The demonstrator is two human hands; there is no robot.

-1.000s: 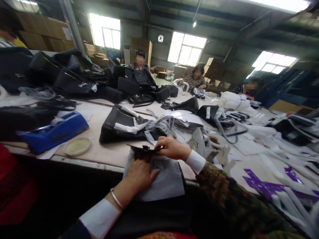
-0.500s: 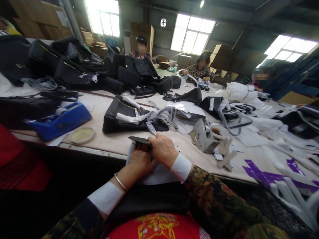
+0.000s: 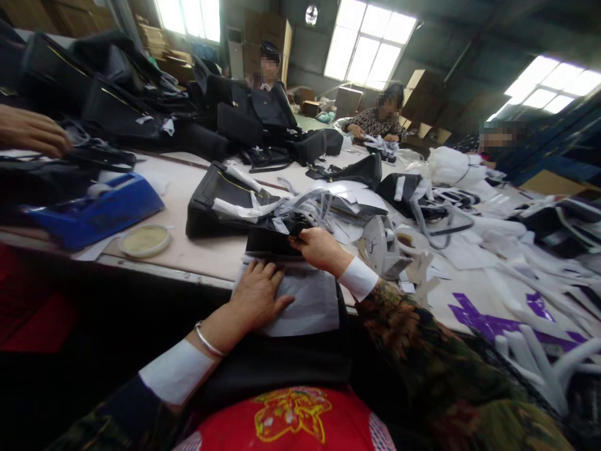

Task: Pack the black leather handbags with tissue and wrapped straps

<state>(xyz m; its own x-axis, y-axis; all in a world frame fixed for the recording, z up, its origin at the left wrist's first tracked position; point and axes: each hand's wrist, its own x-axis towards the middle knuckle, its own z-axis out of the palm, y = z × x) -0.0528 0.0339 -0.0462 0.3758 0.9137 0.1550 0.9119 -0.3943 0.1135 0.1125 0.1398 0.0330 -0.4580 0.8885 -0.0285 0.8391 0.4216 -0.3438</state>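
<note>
My left hand (image 3: 256, 294) lies flat with fingers spread on a sheet of grey-white wrapping paper (image 3: 310, 304) at the table's near edge. My right hand (image 3: 319, 247) pinches the right edge of a small flat black leather piece (image 3: 270, 241), held just above the paper's far side. A metal bangle circles my left wrist. Behind the piece a black handbag (image 3: 220, 203) wrapped in grey paper strips lies on the table.
A blue tape dispenser (image 3: 101, 213) and a round lid of yellowish paste (image 3: 144, 240) sit at the left. Another person's hand (image 3: 30, 131) reaches in far left. Black bags pile at the back; three people sit across. Purple cut pieces (image 3: 493, 322) and white strips lie right.
My left hand let go of the black piece and flattened on the paper. My right hand moved the piece forward over the paper's far edge. Another person's hand appeared at the left.
</note>
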